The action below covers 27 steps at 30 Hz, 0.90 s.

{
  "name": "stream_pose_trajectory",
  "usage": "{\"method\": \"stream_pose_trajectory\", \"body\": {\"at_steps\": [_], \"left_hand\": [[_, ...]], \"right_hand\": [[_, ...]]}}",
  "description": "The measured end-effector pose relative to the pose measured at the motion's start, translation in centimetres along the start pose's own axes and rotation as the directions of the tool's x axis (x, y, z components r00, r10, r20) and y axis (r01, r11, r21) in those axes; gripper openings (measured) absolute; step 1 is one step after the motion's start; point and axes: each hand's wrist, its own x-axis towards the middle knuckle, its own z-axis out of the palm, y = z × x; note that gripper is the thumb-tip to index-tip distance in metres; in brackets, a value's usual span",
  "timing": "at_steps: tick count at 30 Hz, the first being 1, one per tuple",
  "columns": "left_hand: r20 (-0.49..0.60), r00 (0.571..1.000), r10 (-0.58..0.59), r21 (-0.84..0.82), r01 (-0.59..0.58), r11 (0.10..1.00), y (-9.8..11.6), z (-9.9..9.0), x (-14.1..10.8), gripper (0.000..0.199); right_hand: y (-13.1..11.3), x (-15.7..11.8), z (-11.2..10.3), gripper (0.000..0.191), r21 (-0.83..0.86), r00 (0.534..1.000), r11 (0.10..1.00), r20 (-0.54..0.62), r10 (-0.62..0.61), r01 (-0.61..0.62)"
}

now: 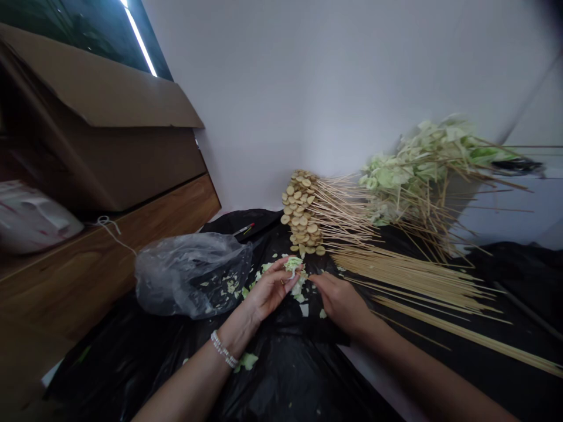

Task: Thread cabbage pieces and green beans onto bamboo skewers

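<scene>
My left hand (273,288), with a white beaded bracelet at the wrist, pinches a small pale green cabbage piece (292,265) between thumb and fingers. Just to its right, my right hand (338,296) is closed in a pinch on what looks like a thin bamboo skewer, mostly hidden by the fingers. Its fingertips are close to the cabbage. Cabbage scraps (304,309) lie beneath and around both hands on black plastic sheeting (281,375). Bare bamboo skewers (413,278) lie in a spread bundle right of my right hand.
Skewers with round pale slices (302,214) are stacked against the white wall (308,88). Skewered cabbage leaves (422,158) are heaped behind right. A clear plastic bag (189,272) with scraps lies left, near a pen (244,229). A cardboard box (136,158) stands on a wooden surface (118,246).
</scene>
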Motion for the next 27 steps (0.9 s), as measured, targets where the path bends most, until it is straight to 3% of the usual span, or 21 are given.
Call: {"method": "stream_pose_trajectory", "body": {"at_steps": [4, 11, 19, 22, 27], "left_hand": [[0.017, 1.000, -0.001, -0.007, 0.001, 1.000, 0.2, 0.1, -0.2, 0.043], [0.125, 0.992, 0.012, -0.103, 0.001, 0.995, 1.5, 0.3, -0.9, 0.051], [-0.041, 0.997, -0.064, -0.227, 0.053, 0.972, 1.7, -0.4, 0.0, 0.002], [-0.058, 0.996, -0.074, -0.237, 0.058, 0.970, 1.7, -0.6, 0.2, 0.003], [0.013, 1.000, -0.024, -0.163, 0.025, 0.986, 1.2, -0.3, -0.3, 0.018]], "right_hand": [[-0.2, -0.3, -0.3, 0.036, -0.172, 0.996, 0.983, -0.043, -0.078, 0.069], [0.0, -0.3, -0.1, 0.036, -0.171, 0.969, 0.975, -0.175, -0.173, 0.143], [-0.2, -0.1, -0.8, 0.038, -0.170, 0.948, 0.975, -0.257, -0.186, 0.145], [-0.1, -0.1, -0.8, 0.038, -0.162, 0.957, 0.981, -0.249, -0.147, 0.108], [0.1, -0.1, -0.6, 0.036, -0.150, 0.971, 0.987, -0.219, -0.094, 0.062]]}}
